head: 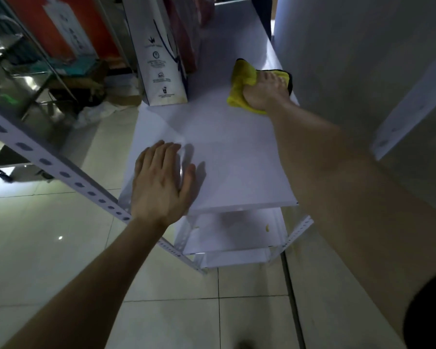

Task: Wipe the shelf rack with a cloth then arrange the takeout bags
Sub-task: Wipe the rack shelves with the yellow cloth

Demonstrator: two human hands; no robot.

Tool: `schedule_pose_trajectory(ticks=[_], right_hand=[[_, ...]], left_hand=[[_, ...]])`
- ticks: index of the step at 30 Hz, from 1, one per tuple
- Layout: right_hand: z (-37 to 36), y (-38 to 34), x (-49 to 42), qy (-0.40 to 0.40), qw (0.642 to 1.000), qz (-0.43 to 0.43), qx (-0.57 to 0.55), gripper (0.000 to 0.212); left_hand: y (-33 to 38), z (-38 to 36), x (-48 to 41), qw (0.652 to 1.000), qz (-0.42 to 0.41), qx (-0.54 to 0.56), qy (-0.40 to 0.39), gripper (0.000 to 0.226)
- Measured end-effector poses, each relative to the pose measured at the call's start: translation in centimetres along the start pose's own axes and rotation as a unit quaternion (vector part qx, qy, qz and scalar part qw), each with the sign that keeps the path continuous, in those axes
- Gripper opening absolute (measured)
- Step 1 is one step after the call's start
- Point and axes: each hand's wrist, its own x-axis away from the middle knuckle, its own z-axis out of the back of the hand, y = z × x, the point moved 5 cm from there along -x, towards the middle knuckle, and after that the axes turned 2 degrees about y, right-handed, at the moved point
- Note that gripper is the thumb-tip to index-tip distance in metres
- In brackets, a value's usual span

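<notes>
A white shelf board of the metal rack stretches away from me. My right hand presses a yellow cloth flat onto the board near its right edge, fingers spread over the cloth. My left hand rests flat on the near left part of the same board, fingers straight, holding nothing. A white takeout bag with dark printed logos stands upright on the board's left side, and red bags stand behind it.
A perforated white rack upright slants across the left. A lower shelf shows beneath the board's near edge. A grey wall or panel borders the right side. Steel kitchen fittings stand at left over a tiled floor.
</notes>
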Motion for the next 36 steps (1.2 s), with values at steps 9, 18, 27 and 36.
schedule_pose_trajectory(ticks=[9, 18, 27, 36], right_hand=[[0.1, -0.2, 4.5, 0.022, 0.999, -0.034, -0.02, 0.068], [0.2, -1.6, 19.9, 0.015, 0.999, 0.048, -0.01, 0.068], [-1.2, -4.6, 21.5, -0.038, 0.996, 0.078, -0.009, 0.076], [-5.8, -18.0, 23.8, -0.058, 0.973, 0.223, -0.002, 0.074]], left_hand=[[0.2, 0.3, -0.3, 1.0, 0.008, 0.004, -0.002, 0.06], [0.7, 1.4, 0.0, 0.998, 0.001, 0.036, 0.045, 0.049], [0.4, 7.8, 4.1, 0.966, -0.083, 0.13, 0.209, 0.028], [-6.2, 13.2, 6.7, 0.947, 0.052, 0.105, 0.299, 0.056]])
